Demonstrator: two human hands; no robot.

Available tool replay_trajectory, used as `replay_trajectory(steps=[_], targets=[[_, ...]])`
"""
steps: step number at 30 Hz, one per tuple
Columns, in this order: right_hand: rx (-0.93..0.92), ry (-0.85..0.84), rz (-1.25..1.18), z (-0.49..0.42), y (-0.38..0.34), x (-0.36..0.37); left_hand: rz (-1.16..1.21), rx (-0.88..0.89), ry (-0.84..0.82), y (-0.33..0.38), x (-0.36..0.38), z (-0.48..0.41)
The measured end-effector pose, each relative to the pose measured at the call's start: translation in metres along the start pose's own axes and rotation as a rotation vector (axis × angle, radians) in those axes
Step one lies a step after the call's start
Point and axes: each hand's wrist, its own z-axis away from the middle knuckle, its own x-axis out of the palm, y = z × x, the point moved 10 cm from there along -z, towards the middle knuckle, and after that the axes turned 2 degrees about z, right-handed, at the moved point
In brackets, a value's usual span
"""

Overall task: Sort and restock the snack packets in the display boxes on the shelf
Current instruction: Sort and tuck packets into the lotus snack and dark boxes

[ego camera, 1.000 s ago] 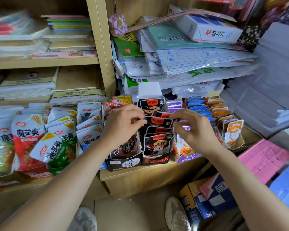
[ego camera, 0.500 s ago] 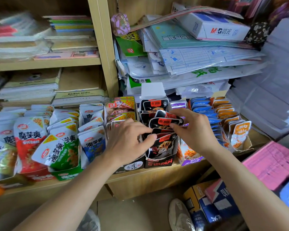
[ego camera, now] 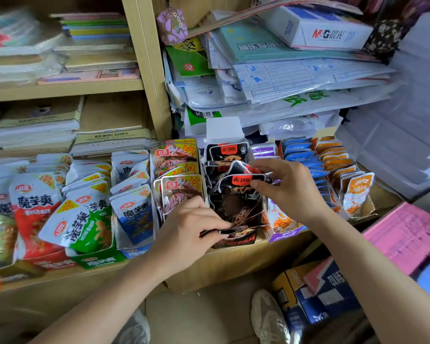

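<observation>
Change over the last second: the left hand (ego camera: 191,232) has dropped from the tops of the black row to the low front of the black display box (ego camera: 238,242). The right hand (ego camera: 291,192) has barely moved and stays on the same mid-row black packet (ego camera: 236,182).

Fingers now: the left fingers (ego camera: 221,223) are curled together, thumb and forefinger pinching the lower edges of the front packets (ego camera: 233,207), right at the box's front lip. The right fingers (ego camera: 258,183) are clamped on the black packet's top edge. Its red label faces me, and it sits tilted and a little above its neighbours.

Where the stock is: the black packets stand in the black display box on the shelf (ego camera: 233,264). The box sits between the red-and-yellow packets (ego camera: 181,184) on its left and the purple box (ego camera: 283,232) on its right. The row looks loose and uneven.

My read: the step has gone from picking through the tops to squaring the row. The left hand steadies the front while the right reseats or feeds the held packet. I can't tell whether that packet is going in or coming out. This box is mid-sort.

Risk: the thin edges slip out of the left pinch and the front packets flop over the lip.
</observation>
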Motion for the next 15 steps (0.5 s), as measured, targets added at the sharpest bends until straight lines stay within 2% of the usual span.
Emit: replay_trajectory(steps=[6, 11, 15], targets=[[0.017, 0.114, -0.058, -0.002, 0.001, -0.011, -0.032, 0.103, 0.006, 0.013, 0.001, 0.001], [0.039, 0.097, -0.114, -0.003, 0.006, -0.007, -0.249, 0.074, 0.013, 0.012, -0.007, -0.003], [0.049, 0.113, -0.146, -0.003, 0.008, -0.008, -0.218, 0.012, 0.052, 0.001, -0.025, -0.014]])
